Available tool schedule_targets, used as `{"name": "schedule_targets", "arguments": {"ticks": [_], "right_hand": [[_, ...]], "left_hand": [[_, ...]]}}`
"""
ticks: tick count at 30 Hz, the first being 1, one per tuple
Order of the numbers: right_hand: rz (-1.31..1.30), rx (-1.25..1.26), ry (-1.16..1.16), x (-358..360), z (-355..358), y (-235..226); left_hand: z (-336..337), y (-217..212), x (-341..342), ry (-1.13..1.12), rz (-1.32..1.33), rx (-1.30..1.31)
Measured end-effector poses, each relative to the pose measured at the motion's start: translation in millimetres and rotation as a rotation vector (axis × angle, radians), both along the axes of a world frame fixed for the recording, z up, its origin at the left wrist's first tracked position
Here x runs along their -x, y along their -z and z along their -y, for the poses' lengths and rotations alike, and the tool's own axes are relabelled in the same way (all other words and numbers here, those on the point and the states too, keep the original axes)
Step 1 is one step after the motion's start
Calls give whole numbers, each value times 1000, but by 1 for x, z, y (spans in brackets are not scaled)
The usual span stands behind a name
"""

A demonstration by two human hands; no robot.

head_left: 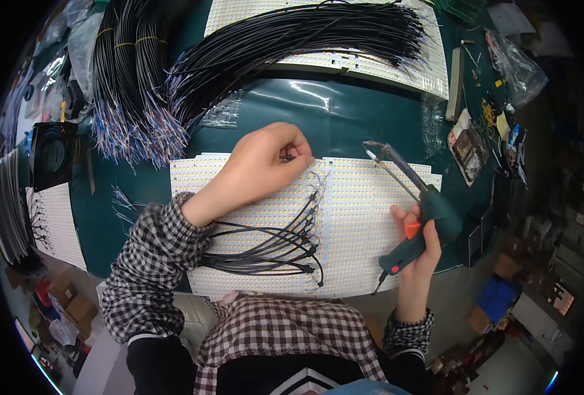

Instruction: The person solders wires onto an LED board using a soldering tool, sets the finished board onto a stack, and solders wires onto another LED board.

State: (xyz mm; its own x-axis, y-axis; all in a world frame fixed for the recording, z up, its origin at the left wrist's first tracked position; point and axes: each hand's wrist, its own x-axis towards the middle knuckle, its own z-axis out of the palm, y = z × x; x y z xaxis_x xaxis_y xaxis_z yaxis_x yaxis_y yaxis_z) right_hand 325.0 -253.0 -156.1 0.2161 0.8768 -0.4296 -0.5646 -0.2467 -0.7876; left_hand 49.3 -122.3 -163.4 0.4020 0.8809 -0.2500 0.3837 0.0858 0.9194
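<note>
My left hand (259,164) is closed over the far edge of a white LED board (371,230). A short bit of black cable (286,158) shows between its fingers; the rest of that piece is hidden by the hand. Below, several black cables (259,264) lie across the board, their thin wire ends near its middle seam. My right hand (425,257) grips a dark green soldering gun (436,217) with a red trigger, a finger close to that trigger. The gun's tip (373,146) points up and left above the board's far edge, apart from my left hand.
Thick bundles of black cables (285,41) with stripped coloured ends cover the far side of the green table (272,105), partly on another LED board (430,72). A block of dark material (468,148) sits far right. A black fan (53,156) stands left.
</note>
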Motion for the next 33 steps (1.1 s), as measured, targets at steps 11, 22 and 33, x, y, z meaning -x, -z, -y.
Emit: {"name": "schedule_targets", "arguments": {"ticks": [11, 22, 33], "right_hand": [[203, -8, -31, 10, -2, -27], [295, 11, -109, 23, -8, -41], [391, 99, -157, 30, -1, -41]], "left_hand": [[-2, -7, -12, -22, -100, -147], [-1, 4, -16, -54, -48, -52], [7, 3, -24, -73, -143, -284]]}}
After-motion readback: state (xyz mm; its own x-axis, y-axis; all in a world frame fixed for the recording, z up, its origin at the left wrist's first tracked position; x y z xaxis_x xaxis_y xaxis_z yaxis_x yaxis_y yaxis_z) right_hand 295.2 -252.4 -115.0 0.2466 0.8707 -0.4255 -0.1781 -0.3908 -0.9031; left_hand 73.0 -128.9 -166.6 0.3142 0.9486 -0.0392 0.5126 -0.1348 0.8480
